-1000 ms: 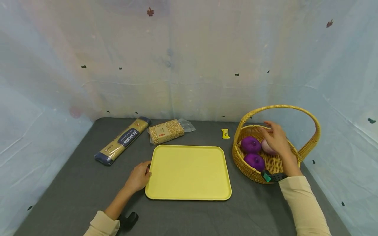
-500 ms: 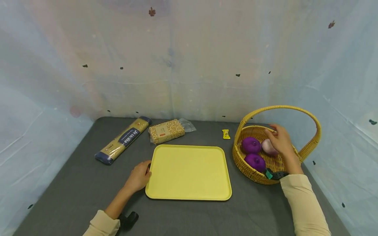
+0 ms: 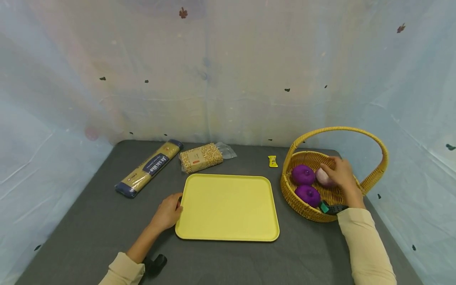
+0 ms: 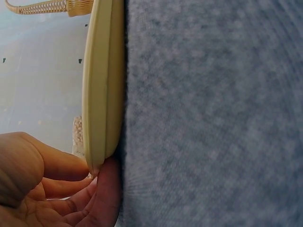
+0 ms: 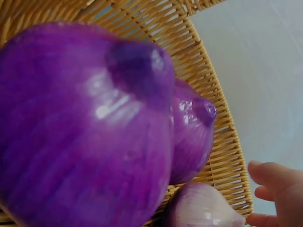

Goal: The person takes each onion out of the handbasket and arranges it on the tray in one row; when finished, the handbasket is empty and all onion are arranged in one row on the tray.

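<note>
My right hand (image 3: 340, 173) is down in the wicker basket (image 3: 370, 183). Its fingers curl over the pale onion (image 3: 322, 178), which lies right under them, next to two purple onions (image 3: 303, 175). My left hand (image 3: 166, 213) pinches the yellow tray (image 3: 228, 208) at its left edge. The long pasta pack (image 3: 149, 168) has writing, too small to read.

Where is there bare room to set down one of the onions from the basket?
The yellow tray is bare across its whole face. Open mat lies left of the left hand and between tray and basket. The basket is crowded: two purple onions, a pale onion, the right hand.
</note>
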Demonstrator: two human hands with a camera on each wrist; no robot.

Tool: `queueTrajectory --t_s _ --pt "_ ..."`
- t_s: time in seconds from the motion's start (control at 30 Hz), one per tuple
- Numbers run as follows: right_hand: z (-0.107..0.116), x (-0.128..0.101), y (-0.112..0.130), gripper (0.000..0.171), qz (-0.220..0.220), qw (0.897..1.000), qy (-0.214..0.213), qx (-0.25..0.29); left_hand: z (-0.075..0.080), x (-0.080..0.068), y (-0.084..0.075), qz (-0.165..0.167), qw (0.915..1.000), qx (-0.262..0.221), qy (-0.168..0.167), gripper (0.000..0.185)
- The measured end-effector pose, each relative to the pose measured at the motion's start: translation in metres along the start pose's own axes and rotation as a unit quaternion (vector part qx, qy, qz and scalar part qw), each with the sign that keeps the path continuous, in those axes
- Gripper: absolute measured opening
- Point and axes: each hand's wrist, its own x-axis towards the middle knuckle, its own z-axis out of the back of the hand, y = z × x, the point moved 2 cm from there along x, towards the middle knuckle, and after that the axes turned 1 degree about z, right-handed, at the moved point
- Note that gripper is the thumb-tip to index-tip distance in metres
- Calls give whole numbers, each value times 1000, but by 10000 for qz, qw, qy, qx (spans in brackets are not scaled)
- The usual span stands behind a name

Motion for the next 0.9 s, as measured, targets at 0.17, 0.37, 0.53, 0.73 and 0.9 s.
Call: queueTrajectory --t_s 0.17,0.37,0.53,0.73,0.9 --pt "-5 0 -2 61 -123 9992 377 -111 -1 0 0 39 10000 -5 45 41" --pt "-7 -2 2 62 -174 9978 601 -214 -1 -1 0 66 10000 8 71 41" --pt "-8 -1 2 66 -150 9965 765 -302 1 -1 -1 81 9999 -32 98 41" --pt "-10 -2 -1 69 -106 9950 940 -326 0 1 1 93 9999 -13 105 42" --pt "-14 -1 -8 68 -12 9947 969 -348 0 1 1 89 9999 7 105 42"
